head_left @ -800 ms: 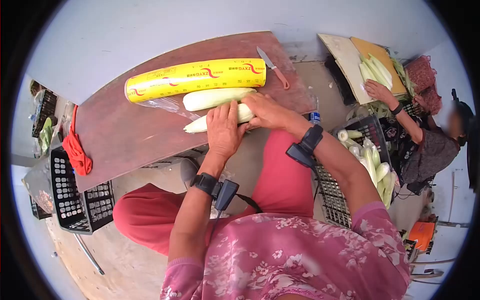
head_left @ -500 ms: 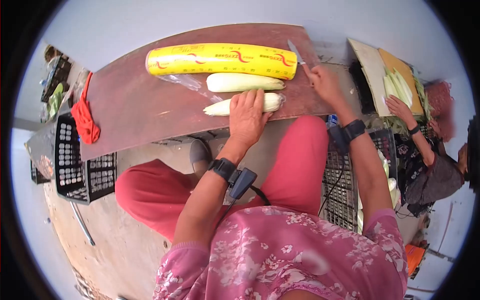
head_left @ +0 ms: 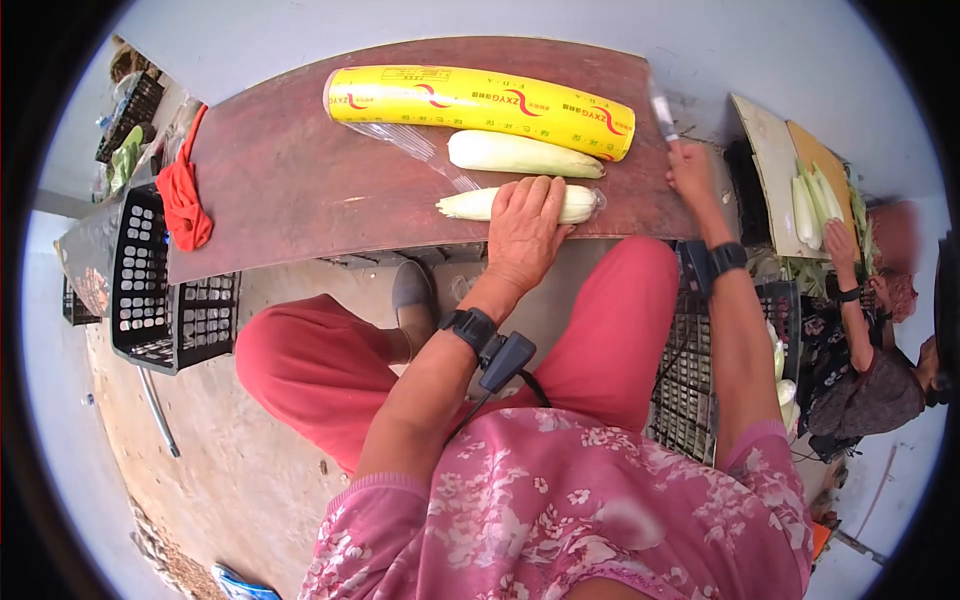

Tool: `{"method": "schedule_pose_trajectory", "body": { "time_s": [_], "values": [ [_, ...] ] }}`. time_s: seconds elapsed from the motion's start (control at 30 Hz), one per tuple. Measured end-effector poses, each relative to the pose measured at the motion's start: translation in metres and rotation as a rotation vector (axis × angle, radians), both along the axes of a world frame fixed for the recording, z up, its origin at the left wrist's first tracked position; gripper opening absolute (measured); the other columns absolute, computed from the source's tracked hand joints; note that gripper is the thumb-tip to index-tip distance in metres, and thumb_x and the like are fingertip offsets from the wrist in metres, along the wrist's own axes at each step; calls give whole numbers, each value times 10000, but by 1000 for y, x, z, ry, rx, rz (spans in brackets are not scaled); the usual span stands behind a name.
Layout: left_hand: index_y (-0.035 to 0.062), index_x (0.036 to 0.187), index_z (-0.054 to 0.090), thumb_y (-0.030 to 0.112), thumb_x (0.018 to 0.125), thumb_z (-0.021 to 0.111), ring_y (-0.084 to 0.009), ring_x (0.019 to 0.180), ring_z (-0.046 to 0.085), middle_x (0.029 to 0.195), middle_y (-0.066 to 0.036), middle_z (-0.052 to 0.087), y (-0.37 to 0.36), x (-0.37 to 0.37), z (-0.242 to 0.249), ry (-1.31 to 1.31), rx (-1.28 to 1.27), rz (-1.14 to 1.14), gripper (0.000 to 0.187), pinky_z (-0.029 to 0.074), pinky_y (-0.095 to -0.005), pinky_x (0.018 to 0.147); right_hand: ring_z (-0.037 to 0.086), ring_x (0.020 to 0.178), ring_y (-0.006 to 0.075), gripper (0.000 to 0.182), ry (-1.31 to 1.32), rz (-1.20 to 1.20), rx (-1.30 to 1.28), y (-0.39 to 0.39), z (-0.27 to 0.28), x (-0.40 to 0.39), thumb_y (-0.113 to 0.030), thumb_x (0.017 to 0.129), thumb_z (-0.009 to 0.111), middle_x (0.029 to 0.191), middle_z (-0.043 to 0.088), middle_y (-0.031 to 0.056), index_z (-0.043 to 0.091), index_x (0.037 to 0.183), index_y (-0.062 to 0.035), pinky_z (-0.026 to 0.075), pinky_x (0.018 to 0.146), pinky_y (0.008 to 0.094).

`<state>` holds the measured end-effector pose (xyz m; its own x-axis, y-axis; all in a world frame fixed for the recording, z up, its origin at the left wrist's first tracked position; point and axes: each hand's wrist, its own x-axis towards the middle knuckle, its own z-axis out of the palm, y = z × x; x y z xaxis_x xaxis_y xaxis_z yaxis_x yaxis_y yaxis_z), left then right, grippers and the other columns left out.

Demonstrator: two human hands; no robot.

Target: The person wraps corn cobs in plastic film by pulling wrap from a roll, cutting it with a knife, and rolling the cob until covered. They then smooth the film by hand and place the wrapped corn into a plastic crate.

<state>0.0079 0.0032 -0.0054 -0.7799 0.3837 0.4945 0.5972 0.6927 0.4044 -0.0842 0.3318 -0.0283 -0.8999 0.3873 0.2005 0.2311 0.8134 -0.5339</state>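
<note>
My left hand (head_left: 527,228) rests over a husked ear of corn (head_left: 465,206) near the table's front edge, fingers curled across its top; clear film shows at the ear's right end. Just behind it lies a second pale ear of corn (head_left: 520,153), with clear film stretching to its left. Behind both is a long yellow printed roll of cling film (head_left: 480,100). My right hand (head_left: 692,175) grips a knife (head_left: 663,112) past the table's right edge. Its blade points away from me and is blurred by motion.
The red-brown table (head_left: 290,180) has a red cloth (head_left: 185,205) hanging at its left end. Black crates stand at left (head_left: 140,300) and below my right arm (head_left: 685,370). At right, another person's hand (head_left: 840,245) touches corn on a board (head_left: 765,140).
The view has shifted, so the table's things appear further right. My right hand has carried the knife away from the roll's end, its blade now more upright. My left hand stays on the corn.
</note>
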Motion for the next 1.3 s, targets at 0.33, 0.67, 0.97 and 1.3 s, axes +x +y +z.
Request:
{"method": "schedule_pose_trajectory", "body": {
  "time_s": [0.33,0.67,0.97,1.3],
  "values": [
    [65,1227,508,257,713,747,-238,1162,494,1191,-76,541,-1,2,-9,76,-9,-14,598,327,-412,1000,655,847,246,126,-49,820,-206,-120,94,71,-96,909,581,894,663,120,604,1013,-28,507,745,338],
    [53,1248,514,232,714,727,-232,1163,493,1194,-70,539,0,6,-16,126,-20,-11,602,322,-417,989,619,899,340,174,-54,955,-102,-142,72,49,-177,911,571,936,666,140,653,981,-41,481,798,417],
    [52,1244,534,265,737,744,-272,1159,505,1214,-99,554,1,6,-20,137,-13,-19,588,313,-421,977,624,893,331,158,-37,940,-46,-159,64,47,-149,891,594,917,656,128,639,983,-29,490,780,400],
    [58,1263,509,205,702,757,-276,1173,489,1220,-99,541,1,6,-23,124,-10,-38,630,295,-437,978,620,889,356,110,-60,924,-76,-163,65,49,-102,881,561,899,665,145,636,939,-46,467,757,440]
  ]
}}
